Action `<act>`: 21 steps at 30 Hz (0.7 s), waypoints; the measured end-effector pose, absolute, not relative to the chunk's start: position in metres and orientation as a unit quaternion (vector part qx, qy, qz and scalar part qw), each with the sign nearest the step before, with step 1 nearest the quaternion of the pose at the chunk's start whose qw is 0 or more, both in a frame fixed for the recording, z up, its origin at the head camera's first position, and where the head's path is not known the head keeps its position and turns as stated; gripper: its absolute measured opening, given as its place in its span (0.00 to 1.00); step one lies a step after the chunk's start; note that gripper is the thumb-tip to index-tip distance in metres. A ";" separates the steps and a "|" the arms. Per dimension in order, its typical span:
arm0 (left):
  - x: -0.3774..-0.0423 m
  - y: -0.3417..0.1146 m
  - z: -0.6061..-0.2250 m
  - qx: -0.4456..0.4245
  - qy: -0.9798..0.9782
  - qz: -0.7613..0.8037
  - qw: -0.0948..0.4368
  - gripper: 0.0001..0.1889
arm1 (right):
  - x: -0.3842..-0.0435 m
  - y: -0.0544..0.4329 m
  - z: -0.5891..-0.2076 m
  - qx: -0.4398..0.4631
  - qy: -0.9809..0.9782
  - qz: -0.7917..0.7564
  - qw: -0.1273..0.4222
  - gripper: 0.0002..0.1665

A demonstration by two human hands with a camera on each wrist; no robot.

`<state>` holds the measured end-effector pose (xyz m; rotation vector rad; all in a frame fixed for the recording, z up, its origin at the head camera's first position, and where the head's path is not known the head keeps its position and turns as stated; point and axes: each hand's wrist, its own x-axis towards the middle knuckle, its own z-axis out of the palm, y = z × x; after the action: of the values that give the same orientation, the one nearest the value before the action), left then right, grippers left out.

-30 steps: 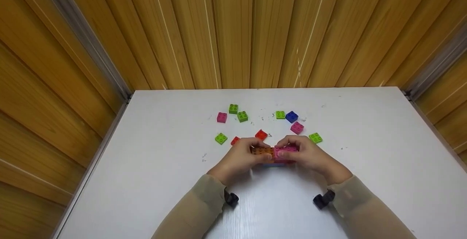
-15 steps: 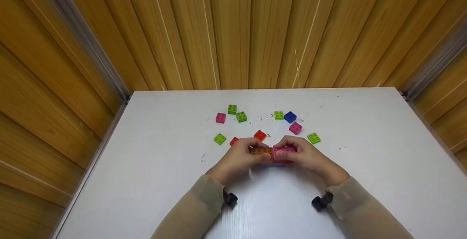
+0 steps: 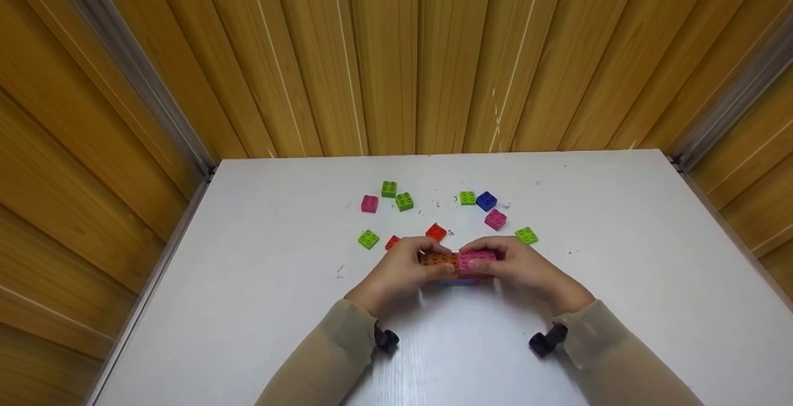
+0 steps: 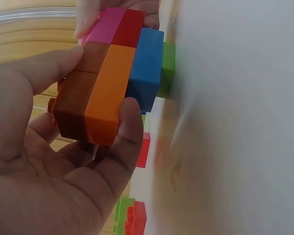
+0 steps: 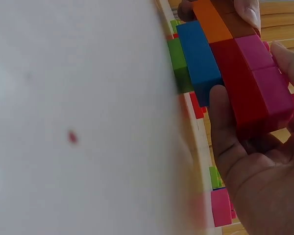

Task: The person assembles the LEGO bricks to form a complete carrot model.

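Both hands hold one stack of toy building bricks above the middle of the white table. In the head view my left hand [image 3: 396,276] grips its left end, the brown bricks [image 4: 76,100] on top and the orange brick [image 4: 107,95] beneath. My right hand [image 3: 530,269] grips the other end, where pink bricks [image 5: 264,73] top a red brick [image 5: 240,83]. Under the orange and red bricks, the wrist views show a blue brick [image 4: 147,63], then a green brick [image 4: 168,66] lowest. Each thumb lies at the studded top; fingers partly cover both ends.
Beyond the hands lie loose bricks on the table [image 3: 279,307]: a red brick [image 3: 436,231], a blue brick [image 3: 486,201], pink bricks [image 3: 370,204] and several green bricks [image 3: 368,239]. A second red brick [image 3: 393,243] is partly behind the left hand. Wood-look panels [image 3: 396,59] rise behind.
The head view has shifted slightly, so the loose bricks appear a little farther left and lower. Both hands keep their hold on the brick stack.
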<state>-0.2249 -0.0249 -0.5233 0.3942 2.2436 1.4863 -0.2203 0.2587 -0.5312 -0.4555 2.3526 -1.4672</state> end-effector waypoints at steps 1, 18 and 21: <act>-0.225 -0.026 -0.523 0.140 0.807 0.534 0.208 0.11 | -0.221 0.261 -0.530 -0.157 0.829 -0.510 0.166 0.22; -0.224 -0.018 -0.519 0.137 0.818 0.518 0.209 0.12 | -0.211 0.286 -0.537 -0.123 0.787 -0.584 0.160 0.28; -0.223 -0.025 -0.518 0.137 0.823 0.507 0.217 0.14 | -0.213 0.280 -0.540 -0.126 0.778 -0.594 0.163 0.28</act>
<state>-0.2231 -0.0248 -0.5183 0.3793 2.2785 1.4052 -0.2125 0.2803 -0.5404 -0.3580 2.2186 -1.6946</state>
